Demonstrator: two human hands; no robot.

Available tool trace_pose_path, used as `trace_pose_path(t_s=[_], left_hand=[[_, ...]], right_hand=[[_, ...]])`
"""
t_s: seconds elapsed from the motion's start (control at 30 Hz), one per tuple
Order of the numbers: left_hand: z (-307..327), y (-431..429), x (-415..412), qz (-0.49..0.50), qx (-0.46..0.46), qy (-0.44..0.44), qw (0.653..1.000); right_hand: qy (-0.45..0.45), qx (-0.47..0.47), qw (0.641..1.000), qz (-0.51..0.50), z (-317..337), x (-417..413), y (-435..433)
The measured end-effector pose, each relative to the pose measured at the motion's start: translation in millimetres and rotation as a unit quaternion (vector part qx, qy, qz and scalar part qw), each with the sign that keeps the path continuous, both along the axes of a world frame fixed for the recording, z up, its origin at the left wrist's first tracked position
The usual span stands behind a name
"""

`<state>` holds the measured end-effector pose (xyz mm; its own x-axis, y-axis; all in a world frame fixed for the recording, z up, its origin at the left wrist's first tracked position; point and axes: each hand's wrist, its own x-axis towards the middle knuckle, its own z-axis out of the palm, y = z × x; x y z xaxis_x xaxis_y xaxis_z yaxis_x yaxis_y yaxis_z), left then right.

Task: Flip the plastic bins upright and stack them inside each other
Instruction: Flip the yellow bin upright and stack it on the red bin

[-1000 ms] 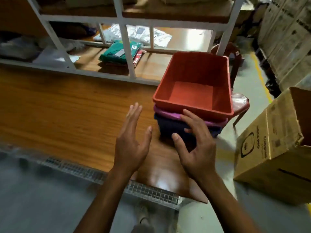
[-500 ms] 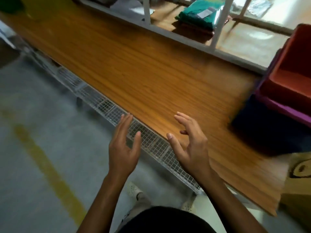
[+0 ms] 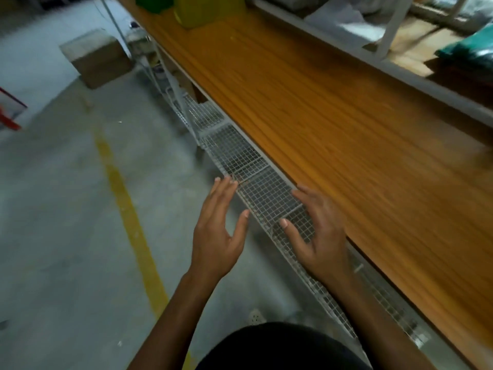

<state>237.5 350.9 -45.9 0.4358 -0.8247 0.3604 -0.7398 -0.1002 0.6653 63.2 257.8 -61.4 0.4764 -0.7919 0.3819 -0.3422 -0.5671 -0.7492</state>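
The stacked bins are out of the head view now. My left hand (image 3: 218, 233) hovers over the floor beside the table, fingers spread and empty. My right hand (image 3: 318, 233) is open too, held above the wire mesh tray (image 3: 256, 182) that runs along the table's front edge. Neither hand touches anything. At the far end of the wooden table (image 3: 333, 124) stand a yellow-green plastic bin (image 3: 202, 9) and a green bin (image 3: 150, 2), both cut off by the top edge and blurred.
A cardboard box (image 3: 97, 58) sits on the concrete floor at the far left. A yellow floor line (image 3: 128, 209) runs past my left hand. White shelf posts (image 3: 394, 25) and a green packet (image 3: 469, 53) lie beyond the table at the right.
The view has swung left along the table, so the red, purple and dark bin stack has left the frame. Both hands came away from the stack and stay open.
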Motion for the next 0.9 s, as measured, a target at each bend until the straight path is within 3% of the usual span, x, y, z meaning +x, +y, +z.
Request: trace_pose_path(t_s=[0.27, 0.9], left_hand=[[-2.0, -41.5, 102.9, 0.090, -0.008, 0.011, 0.996], [18.4, -236.9, 351.9, 0.223, -0.034, -0.015, 0.974]], right_hand=[[-0.001, 0.019, 0.996, 0.082, 0.5, 118.3, -66.3], [-0.032, 0.012, 0.982, 0.186, 26.0, 398.3, -300.5]])
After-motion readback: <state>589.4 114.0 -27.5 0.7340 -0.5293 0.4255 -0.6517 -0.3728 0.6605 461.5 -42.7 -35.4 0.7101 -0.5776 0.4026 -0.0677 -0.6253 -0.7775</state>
